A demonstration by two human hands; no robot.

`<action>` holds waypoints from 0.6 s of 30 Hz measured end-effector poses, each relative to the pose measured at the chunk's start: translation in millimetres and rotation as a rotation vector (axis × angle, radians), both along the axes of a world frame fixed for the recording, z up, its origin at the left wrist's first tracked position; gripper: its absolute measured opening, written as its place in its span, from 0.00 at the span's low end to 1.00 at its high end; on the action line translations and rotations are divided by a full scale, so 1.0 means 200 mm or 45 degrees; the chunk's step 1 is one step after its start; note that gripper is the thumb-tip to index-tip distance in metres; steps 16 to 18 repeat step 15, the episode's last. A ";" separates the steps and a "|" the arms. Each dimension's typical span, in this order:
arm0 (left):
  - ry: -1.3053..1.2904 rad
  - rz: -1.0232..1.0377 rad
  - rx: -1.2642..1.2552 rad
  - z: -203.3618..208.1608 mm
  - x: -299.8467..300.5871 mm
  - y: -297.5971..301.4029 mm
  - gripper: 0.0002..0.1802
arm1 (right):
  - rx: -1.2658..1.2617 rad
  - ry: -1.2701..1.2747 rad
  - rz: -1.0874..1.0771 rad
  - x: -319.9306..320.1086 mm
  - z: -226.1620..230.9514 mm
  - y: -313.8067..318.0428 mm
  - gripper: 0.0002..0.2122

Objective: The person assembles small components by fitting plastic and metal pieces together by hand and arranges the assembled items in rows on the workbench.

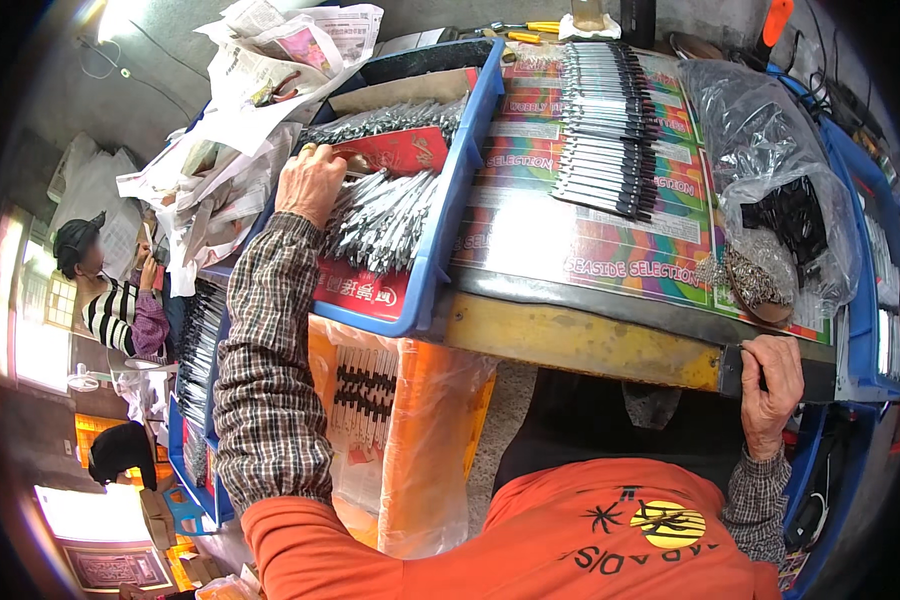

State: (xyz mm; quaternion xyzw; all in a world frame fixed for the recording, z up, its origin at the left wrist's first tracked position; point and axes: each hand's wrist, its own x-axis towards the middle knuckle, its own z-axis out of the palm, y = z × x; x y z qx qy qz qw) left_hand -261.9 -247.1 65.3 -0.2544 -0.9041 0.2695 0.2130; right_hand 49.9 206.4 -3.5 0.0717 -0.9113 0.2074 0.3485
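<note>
My left hand reaches over the left side of a blue plastic bin, its fingers curled among slim silver pen-like sticks. Whatever lies between the fingertips is hidden. A red card divides these sticks from another pile behind them. At the table's front right corner, my right hand grips the table edge, with fingers over the top and thumb at the front. On the colourful printed table sheets, a row of silver-and-black pens lies side by side.
A clear plastic bag with small metal parts rests at the table's right. Crumpled newspaper sits left of the bin. Below is an orange crate lined with plastic. Yellow-handled tools lie at the back. Another person works far left.
</note>
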 end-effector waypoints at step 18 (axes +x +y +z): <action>0.063 -0.092 0.710 -0.01 0.09 -0.13 0.08 | -0.079 -0.016 0.053 0.07 0.06 0.02 0.07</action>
